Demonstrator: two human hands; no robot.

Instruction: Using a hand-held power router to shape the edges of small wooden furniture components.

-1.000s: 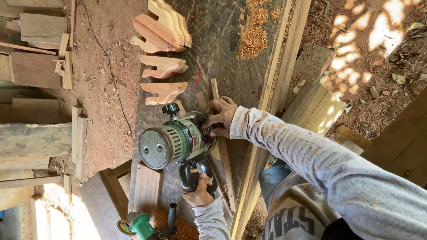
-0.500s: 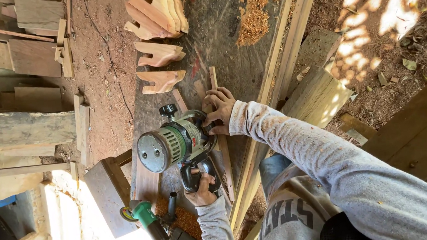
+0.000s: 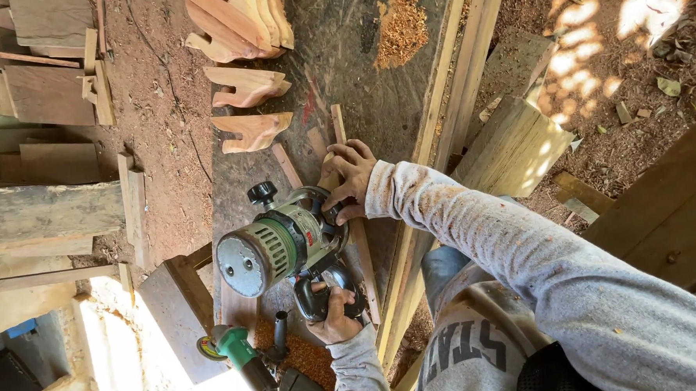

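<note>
While the green router (image 3: 276,245) stands on the workbench (image 3: 343,78), one hand (image 3: 336,313) clenches its near handle; the other hand (image 3: 351,176) grips the far side, wood strip (image 3: 346,180) running lengthwise underneath.

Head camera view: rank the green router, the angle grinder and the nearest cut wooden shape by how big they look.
1. Green router, held by both hands, looks largest, though it sits closest to the camera.
2 and 3. Angle grinder and nearest cut wooden shape look about alike; the grinder is partly cut off, so no ranking.

router (image 3: 276,242) nudged closer — hands unmoved
</note>
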